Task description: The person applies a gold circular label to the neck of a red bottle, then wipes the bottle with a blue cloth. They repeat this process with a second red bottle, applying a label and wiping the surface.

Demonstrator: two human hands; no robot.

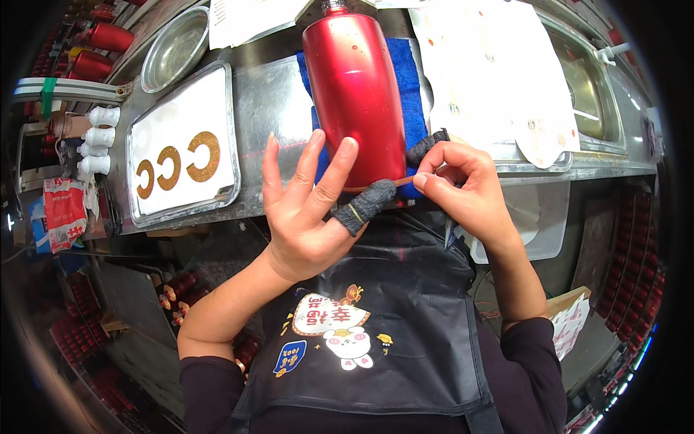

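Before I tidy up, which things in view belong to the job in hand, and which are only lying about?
Apparently in the job:
- red bottle
- blue towel beneath
- brown strip in the right hand
- grey finger covers
- perhaps gold C-shaped pieces

Probably just lying about:
- round bowl
- translucent tub
- red-and-white packet

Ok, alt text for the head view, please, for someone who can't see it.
A person's right hand pinches a thin brown strip at the near end of a red bottle lying on a blue cloth. The left hand, spread open, has its gray-covered thumb there too. At left, a tray holds three gold C shapes.
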